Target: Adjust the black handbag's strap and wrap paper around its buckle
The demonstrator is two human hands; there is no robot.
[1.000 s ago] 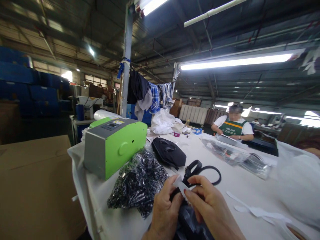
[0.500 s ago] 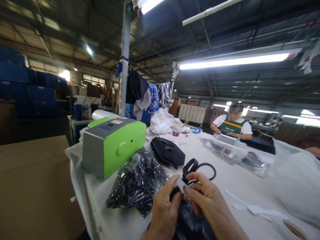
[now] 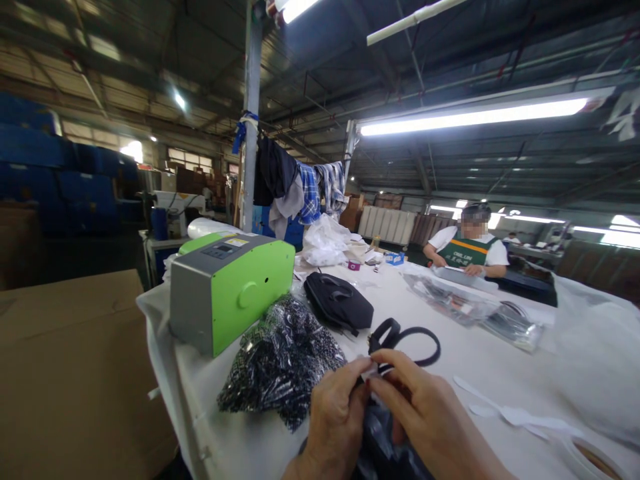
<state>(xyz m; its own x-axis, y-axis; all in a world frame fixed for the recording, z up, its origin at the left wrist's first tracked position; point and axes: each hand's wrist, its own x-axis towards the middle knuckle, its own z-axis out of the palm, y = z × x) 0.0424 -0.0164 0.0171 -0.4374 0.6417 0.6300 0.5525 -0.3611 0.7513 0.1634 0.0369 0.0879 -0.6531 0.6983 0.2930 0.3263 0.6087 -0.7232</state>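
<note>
**A:** Right at the near edge of the white cloth-covered table [image 3: 480, 373], both hands are bunched together. The left hand [image 3: 335, 420] and right hand [image 3: 425, 427] pinch a small white paper tag [image 3: 371, 371] between their fingertips, so both are closed on it, not loose. Half a second ago that tag stuck up in plain sight; now it's folded down and nearly swallowed by the fingers. My guess is it's being pressed or wrapped around something.

**B:** Around the black looped strap [image 3: 405, 337], probably? It runs straight out from the pinch, away from the person, lying flat on the table.

**A:** Looks like it, though I can't tell if the tag actually touches the strap. Under the hands is a crinkly dark plastic bag [image 3: 380, 447], touching both wrists.

**B:** And left of the grip?

**A:** A clear bag of small black parts [image 3: 280, 367], just beside the left hand. Beyond that, a green and grey box-shaped machine [image 3: 233, 287]. A black fabric pouch [image 3: 340, 303] lies past the strap. White paper strips [image 3: 505, 413] lie off to the right.

**B:** Anyone else?

**A:** A person in a green apron [image 3: 467, 250], well apart at the far end.
</note>
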